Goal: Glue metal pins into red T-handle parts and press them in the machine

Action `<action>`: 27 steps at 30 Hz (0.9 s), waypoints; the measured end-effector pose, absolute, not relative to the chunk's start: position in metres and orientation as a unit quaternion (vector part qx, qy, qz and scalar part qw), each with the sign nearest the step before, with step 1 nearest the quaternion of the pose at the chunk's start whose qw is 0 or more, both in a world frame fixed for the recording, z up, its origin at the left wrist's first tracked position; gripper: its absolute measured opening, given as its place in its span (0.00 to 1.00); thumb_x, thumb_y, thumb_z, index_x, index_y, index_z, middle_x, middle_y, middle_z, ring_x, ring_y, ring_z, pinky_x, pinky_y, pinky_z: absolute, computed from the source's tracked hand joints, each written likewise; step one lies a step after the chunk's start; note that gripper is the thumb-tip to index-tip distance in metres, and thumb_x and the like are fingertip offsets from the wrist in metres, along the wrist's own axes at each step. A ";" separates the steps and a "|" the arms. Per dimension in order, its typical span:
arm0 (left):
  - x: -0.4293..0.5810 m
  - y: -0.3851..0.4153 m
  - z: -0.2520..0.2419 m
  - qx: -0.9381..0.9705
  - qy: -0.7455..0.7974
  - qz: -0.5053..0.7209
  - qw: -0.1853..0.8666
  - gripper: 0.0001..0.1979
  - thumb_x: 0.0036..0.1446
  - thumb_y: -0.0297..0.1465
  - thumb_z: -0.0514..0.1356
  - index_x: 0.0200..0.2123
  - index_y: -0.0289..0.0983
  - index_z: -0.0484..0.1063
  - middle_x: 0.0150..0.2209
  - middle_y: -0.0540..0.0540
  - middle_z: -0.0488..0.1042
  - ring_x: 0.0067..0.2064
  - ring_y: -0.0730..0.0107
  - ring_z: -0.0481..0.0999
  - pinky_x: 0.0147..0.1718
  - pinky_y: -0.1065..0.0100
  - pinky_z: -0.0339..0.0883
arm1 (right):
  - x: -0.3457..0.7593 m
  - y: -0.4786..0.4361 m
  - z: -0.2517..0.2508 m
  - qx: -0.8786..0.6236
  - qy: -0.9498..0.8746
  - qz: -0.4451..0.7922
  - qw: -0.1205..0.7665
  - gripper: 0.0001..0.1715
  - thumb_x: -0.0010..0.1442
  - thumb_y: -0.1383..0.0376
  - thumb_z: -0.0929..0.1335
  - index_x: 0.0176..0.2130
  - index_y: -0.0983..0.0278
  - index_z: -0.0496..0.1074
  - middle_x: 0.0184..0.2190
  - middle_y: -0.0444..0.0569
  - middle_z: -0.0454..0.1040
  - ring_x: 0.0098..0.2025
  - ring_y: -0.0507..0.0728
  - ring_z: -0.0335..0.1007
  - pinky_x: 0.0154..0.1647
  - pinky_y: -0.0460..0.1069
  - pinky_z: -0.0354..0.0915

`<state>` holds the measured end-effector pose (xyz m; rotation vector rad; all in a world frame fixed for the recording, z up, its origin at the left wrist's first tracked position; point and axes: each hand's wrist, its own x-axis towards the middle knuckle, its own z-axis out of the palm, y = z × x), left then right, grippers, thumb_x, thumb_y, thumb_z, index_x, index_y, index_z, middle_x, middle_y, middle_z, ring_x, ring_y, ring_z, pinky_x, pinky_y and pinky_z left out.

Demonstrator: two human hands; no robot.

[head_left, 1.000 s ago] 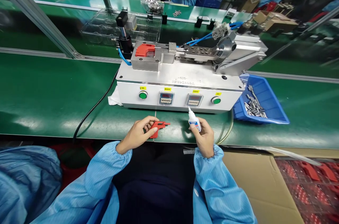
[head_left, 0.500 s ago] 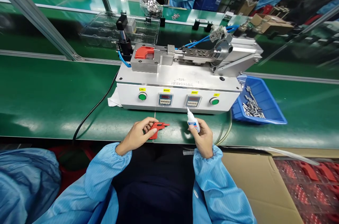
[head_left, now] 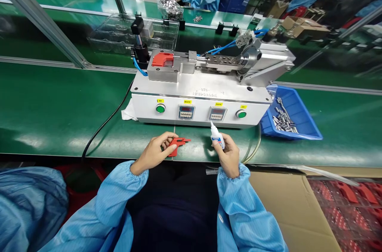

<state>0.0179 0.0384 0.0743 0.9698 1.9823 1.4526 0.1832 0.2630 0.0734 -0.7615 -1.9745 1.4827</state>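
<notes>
Between the thumb and fingers of my left hand (head_left: 157,150) is a red gun-shaped plastic part (head_left: 178,143), its thin tip pointing right, just above the green bench near the front edge. My right hand (head_left: 229,154) grips a small white glue bottle (head_left: 217,136) with a blue label, nozzle up and tilted a little left. A gap separates the bottle from the red part. Behind both hands stands a bench machine (head_left: 203,111) with green buttons and two counters. A similar red part (head_left: 162,59) sits in its metal fixture at the left.
A blue bin (head_left: 298,121) of metal pins stands right of the machine. A black cable (head_left: 109,121) runs down at its left. Behind are a clear tray (head_left: 104,39) and metal frame posts. Low at the right lie a cardboard box (head_left: 286,204) and trays of red parts (head_left: 346,212). Co-workers sit opposite.
My hands, the red part and the glue bottle stay almost where they were. Across the bench, a co-worker's hand has moved lower, toward the bag of metal parts.
</notes>
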 end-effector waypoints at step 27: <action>0.018 0.039 0.074 0.351 0.729 0.535 0.244 0.13 0.64 0.36 0.62 0.49 0.40 0.78 0.33 0.49 0.77 0.31 0.71 0.73 0.29 0.72 0.68 | 0.183 0.262 0.076 -0.289 -0.730 0.556 0.271 0.24 0.60 0.46 0.75 0.44 0.61 0.77 0.30 0.46 0.74 0.32 0.55 0.68 0.33 0.50 0.69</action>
